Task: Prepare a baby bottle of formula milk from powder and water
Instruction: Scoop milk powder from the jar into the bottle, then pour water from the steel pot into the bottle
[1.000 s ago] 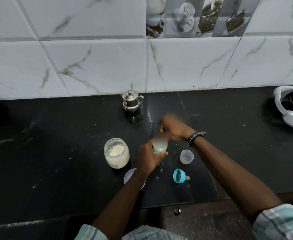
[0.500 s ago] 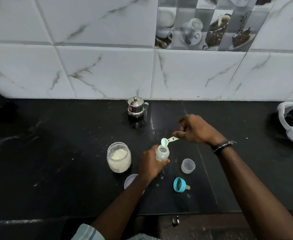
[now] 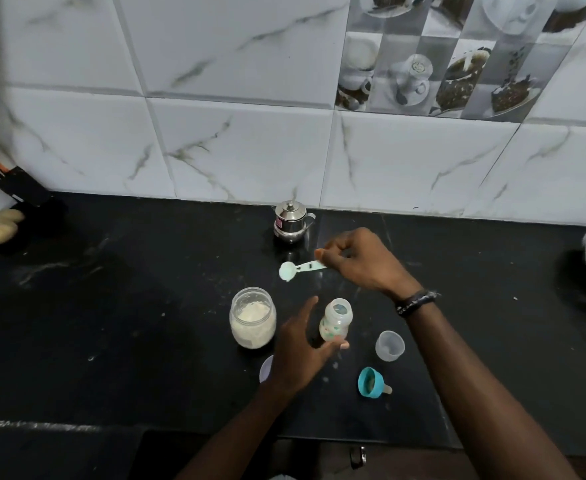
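Baby bottle (image 3: 335, 319) stands upright w/ its top open, mid-bench towards the front edge. Left hand (image 3: 302, 348) sits just beside it on the left: fingers spread and fairly straight, thumb up, fingertips (image 3: 340, 345) reaching under/near the bottle's base; can't tell if they touch, but it's not gripping it. Left forearm comes up from the front edge at a slant. Right hand (image 3: 360, 263) is raised behind the bottle, nearer the back wall, knuckles up, wrist w/ a dark band (image 3: 416, 301); thumb & fingers are pinched on the handle of a pale green scoop (image 3: 300, 269). Scoop points left, bowl end out over the bench, behind the bottle and apart from it, a bit of white powder clinging at the bowl. Right forearm runs in from the front right corner. Powder jar (image 3: 252, 317), lid off, part full, stands just left of the left hand. Clear cap (image 3: 389, 345) sits right of the bottle; teal ring w/ teat (image 3: 371, 382) lies on its side in front of that, near the front edge. A white lid (image 3: 266, 369) peeks out from under the left wrist. Small steel pot (image 3: 290, 221) w/ lid stands at the back edge by the tiles. Bench (image 3: 128, 306) is black stone, flecked w/ spilt powder.
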